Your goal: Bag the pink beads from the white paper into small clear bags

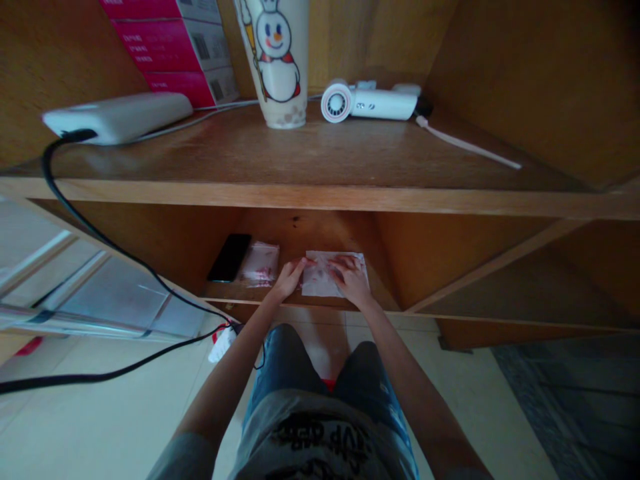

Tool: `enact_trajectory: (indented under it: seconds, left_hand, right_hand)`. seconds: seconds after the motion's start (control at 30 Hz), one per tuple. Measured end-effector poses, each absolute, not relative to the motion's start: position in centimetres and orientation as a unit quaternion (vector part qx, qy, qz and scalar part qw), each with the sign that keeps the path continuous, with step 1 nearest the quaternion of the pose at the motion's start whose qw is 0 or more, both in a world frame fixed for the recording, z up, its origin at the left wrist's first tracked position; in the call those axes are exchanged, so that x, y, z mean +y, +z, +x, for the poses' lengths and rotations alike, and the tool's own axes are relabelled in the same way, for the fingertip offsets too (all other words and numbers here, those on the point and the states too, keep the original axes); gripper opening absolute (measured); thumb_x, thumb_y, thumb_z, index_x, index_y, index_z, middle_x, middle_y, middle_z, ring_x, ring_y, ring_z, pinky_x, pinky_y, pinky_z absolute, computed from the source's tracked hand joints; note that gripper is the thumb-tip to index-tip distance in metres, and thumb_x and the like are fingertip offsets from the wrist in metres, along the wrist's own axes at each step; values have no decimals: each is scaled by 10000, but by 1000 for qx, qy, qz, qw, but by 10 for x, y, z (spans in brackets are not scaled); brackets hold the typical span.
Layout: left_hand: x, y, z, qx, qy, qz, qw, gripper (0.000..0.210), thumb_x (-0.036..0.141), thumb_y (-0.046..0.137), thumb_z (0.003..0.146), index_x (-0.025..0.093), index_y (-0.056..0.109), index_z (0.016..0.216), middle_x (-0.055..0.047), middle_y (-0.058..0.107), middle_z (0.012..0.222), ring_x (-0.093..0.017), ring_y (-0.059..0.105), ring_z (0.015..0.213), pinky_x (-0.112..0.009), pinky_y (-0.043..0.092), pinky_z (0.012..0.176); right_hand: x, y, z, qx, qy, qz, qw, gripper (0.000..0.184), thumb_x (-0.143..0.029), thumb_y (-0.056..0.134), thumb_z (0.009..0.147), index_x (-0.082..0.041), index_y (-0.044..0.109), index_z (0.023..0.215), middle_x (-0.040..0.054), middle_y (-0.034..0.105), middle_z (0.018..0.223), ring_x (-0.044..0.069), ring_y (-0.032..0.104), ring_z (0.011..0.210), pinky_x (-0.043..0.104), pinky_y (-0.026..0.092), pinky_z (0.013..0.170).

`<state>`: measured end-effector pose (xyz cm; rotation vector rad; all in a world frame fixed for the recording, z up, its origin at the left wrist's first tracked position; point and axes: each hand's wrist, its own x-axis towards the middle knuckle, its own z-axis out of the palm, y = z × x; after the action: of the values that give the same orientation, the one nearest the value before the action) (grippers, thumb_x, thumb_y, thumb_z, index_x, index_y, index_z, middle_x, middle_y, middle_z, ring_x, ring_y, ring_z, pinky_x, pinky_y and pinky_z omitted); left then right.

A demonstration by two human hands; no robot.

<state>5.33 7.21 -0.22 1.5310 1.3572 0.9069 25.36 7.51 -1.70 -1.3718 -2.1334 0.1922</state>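
A thin whitish sheet or flat bag (pixel 325 285) lies on the lower shelf; I cannot tell which it is. My left hand (pixel 289 279) reaches its left edge, fingers stretched out and the tips touching its upper left part. On its right half rests my right hand (pixel 354 281), open, with the fingers apart and pressed down on the surface. Just left of my left hand is a small pile of clear plastic packets (pixel 263 259) with pinkish marks. Beside that pile lies a black phone (pixel 230 257).
On the upper shelf stand a snowman-printed cup (pixel 278 67), a white handheld fan (pixel 383 103), a white power bank-like block (pixel 125 117) and pink boxes (pixel 160 47). A black cable (pixel 150 270) hangs at the left. The shelf's front edge (pixel 320 197) overhangs the lower compartment.
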Motion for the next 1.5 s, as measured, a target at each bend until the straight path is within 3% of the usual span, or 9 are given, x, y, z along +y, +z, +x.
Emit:
enact_trajectory:
  seconds: [0.23,0.53,0.77,1.1,1.5]
  left_hand:
    - [73,-4,55,554,345,634,415,652,588,263,832,89,662,964,-39,602,648,-116,475,523,-214,380,486]
    - [74,-5,54,545,339,637,427,661,598,246,832,104,657,988,-57,628,720,-128,493,555,-222,387,502]
    - [72,-4,54,554,345,624,430,655,614,304,808,91,671,952,-45,590,569,-146,499,531,-239,382,516]
    - [72,-3,51,553,415,580,430,662,618,275,817,102,670,941,-90,651,792,-181,563,733,-258,448,625]
    - [72,-4,55,559,374,610,420,681,612,253,824,87,667,950,-34,595,580,-136,492,516,-237,396,501]
  right_hand:
    - [73,-14,255,-780,69,-547,295,145,-289,520,802,-243,653,836,48,583,970,231,443,1001,385,337,871]
    - [71,-10,255,-792,93,-515,315,157,-299,501,827,-250,648,848,42,584,972,224,437,1010,388,326,890]
    - [70,-7,255,-819,140,-448,330,169,-305,489,844,-258,648,872,34,596,967,206,468,984,377,348,883]
    - [71,-6,255,-808,132,-465,335,158,-311,507,830,-237,621,910,35,605,936,202,478,963,369,347,883]
    - [69,-9,253,-828,86,-470,294,139,-307,526,817,-241,648,823,45,582,927,221,438,974,375,352,871]
